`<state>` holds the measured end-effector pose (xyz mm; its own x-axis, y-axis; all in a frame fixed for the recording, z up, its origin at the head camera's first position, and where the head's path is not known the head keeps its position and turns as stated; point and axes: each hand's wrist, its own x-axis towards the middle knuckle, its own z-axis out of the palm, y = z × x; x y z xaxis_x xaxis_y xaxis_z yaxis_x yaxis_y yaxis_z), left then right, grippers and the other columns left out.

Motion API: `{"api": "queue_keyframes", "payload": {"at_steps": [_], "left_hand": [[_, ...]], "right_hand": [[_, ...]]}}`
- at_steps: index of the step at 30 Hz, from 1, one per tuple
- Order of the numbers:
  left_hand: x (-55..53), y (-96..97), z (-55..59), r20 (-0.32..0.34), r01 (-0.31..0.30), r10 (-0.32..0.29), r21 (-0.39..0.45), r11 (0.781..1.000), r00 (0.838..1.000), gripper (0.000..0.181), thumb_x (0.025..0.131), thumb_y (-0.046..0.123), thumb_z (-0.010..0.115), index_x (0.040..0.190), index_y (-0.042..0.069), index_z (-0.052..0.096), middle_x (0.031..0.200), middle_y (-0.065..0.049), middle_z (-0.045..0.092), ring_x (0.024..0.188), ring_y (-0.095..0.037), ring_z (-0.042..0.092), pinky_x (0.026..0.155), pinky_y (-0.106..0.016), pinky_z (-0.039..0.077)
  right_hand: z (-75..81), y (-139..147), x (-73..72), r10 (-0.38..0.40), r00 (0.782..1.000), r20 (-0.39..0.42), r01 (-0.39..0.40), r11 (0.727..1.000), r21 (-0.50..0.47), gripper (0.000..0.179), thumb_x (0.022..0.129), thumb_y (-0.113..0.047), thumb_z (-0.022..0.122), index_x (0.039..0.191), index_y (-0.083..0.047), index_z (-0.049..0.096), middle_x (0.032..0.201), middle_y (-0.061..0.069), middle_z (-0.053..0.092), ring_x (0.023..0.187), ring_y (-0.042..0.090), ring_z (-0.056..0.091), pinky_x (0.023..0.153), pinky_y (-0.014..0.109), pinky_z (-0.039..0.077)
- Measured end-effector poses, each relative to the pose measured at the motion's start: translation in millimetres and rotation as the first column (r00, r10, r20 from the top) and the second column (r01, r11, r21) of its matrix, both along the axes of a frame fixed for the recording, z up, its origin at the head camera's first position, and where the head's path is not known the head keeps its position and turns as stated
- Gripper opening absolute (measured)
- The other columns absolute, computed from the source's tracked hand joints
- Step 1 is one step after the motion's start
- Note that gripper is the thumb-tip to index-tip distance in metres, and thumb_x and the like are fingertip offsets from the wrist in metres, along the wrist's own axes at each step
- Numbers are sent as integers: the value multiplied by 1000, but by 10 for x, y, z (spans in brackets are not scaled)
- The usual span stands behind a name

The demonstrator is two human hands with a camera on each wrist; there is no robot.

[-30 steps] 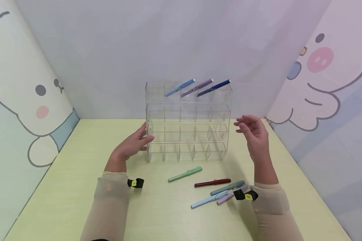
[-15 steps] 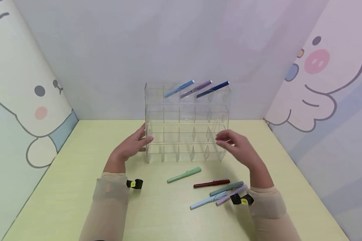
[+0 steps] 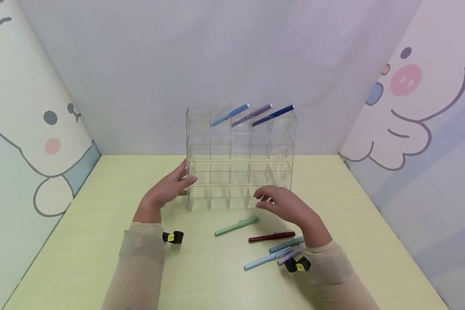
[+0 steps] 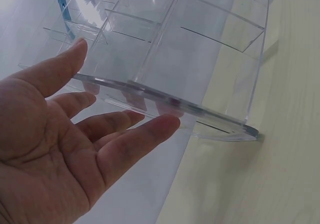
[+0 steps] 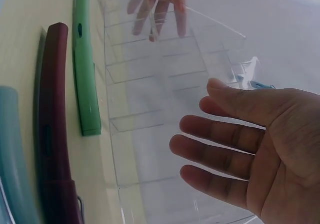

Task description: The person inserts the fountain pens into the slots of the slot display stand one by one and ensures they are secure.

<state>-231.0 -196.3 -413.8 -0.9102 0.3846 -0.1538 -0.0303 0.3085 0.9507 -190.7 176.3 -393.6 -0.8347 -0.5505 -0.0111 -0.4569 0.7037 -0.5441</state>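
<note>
A clear acrylic rack (image 3: 240, 160) with tiers of small compartments stands upright on the table. My left hand (image 3: 166, 187) rests against its left side; in the left wrist view the thumb is in front of the side panel's edge and the fingers lie along the panel. My right hand (image 3: 284, 204) hovers before the rack's lower right part, fingers loosely bent, holding nothing. Below it on the table lie a green pen (image 3: 236, 225) and a dark red pen (image 3: 272, 237). Three pens lean in the top tier: light blue (image 3: 230, 115), purple (image 3: 252, 115) and dark blue (image 3: 274, 115).
Near my right wrist a grey-green pen (image 3: 284, 246), a pale blue pen (image 3: 267, 258) and a lilac pen (image 3: 291, 255) lie close together, partly overlapping. A pale wall (image 3: 147, 86) rises behind the rack, with cartoon-printed panels on both sides.
My right hand has come from beyond the rack's right side, moving left and down to in front of the lowest tier. The left hand stays at the rack's side.
</note>
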Motion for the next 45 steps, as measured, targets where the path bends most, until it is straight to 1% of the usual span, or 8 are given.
{"api": "queue_keyframes", "payload": {"at_steps": [7,14,18,24,29,33,39,45], "left_hand": [[-5,-5,12,26,-6,6,-24,1000,1000,82,97,52,55,153,49,-5,166,-3,7,128,-49,50,112,-70,16],[-2,4,9,24,2,-1,-13,1000,1000,83,97,51,56,154,48,-4,166,-3,7,133,-43,46,113,-66,23],[-7,-7,15,40,-5,6,-30,1000,999,82,98,49,55,153,49,-7,166,-8,6,125,-50,52,112,-71,14],[3,7,33,42,-4,4,-4,1000,999,83,100,44,54,155,43,-8,166,-7,5,130,-49,47,115,-66,19],[79,44,150,53,0,0,4,1000,999,82,102,37,52,157,35,-9,165,-9,3,132,-51,44,115,-65,18],[118,55,211,61,4,-4,-5,1000,998,82,102,37,52,157,35,-9,165,-10,4,131,-52,45,114,-67,16],[36,14,54,66,0,1,-19,1000,998,82,101,43,52,155,43,-9,166,-10,4,128,-52,47,113,-70,13],[-11,-12,-18,29,-1,2,-17,1000,1000,82,98,50,55,153,48,-6,166,-7,5,128,-49,49,113,-68,18]], "right_hand": [[-107,-151,39,53,999,2,-53,991,123,36,95,-28,67,127,-12,64,124,2,66,110,20,64,92,42,52],[-192,-273,99,81,995,-58,-65,969,236,33,93,-27,69,124,-15,68,125,0,66,117,20,61,95,41,52],[-245,-317,97,97,992,-78,-75,965,251,30,91,-25,71,120,-16,70,118,-1,67,107,17,64,88,39,53],[-320,-358,105,113,991,-76,-87,955,284,25,91,-21,70,116,-17,71,110,-2,67,98,15,64,84,37,54],[-374,-383,116,131,987,-94,-94,941,324,18,89,-15,72,107,-18,72,100,-3,65,87,13,61,77,34,53],[-394,-383,120,134,985,-113,-85,929,361,9,87,-14,74,94,-18,70,89,-5,59,75,11,54,68,31,49],[-395,-327,102,142,985,-102,-96,927,364,12,88,-14,71,82,-19,62,80,-8,50,68,10,45,63,27,42],[-300,-219,66,118,993,3,-114,954,276,13,91,-17,69,88,-25,59,82,-15,56,74,7,50,69,26,45]]}}
